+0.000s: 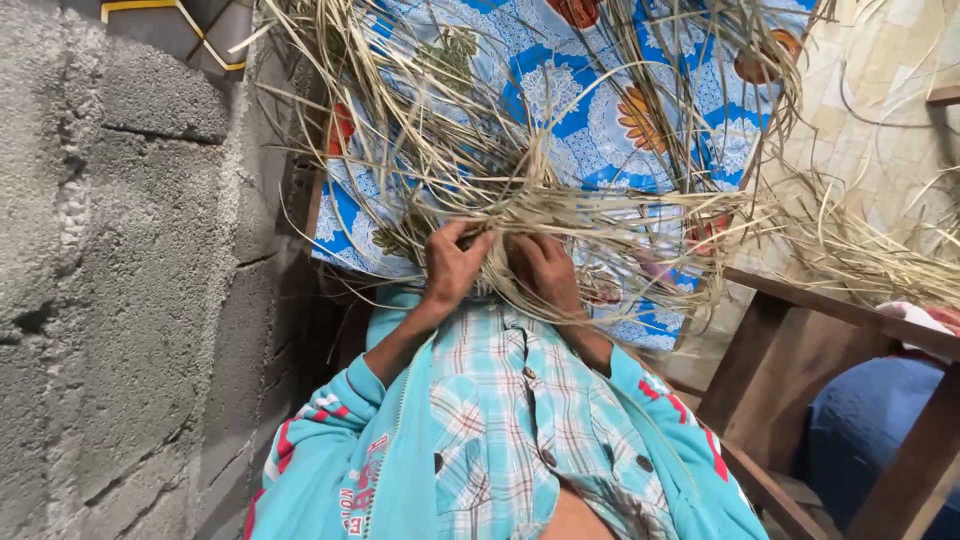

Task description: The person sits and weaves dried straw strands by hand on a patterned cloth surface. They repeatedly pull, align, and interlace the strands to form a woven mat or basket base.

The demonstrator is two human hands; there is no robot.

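Note:
A tangle of dry, pale straw strands lies across my lap, which is covered by a blue patterned cloth with white and orange flowers. My left hand and my right hand sit side by side at the near edge of the bundle. Both have their fingers closed on strands where these cross into a woven part. Loose ends fan out upward and to the right. My turquoise jacket sleeves and checked shirt fill the bottom of the view.
A rough grey block wall stands close on the left. A dark wooden frame runs along the right, with a blue cushion beside it. More loose straw lies over the frame on a pale tiled floor.

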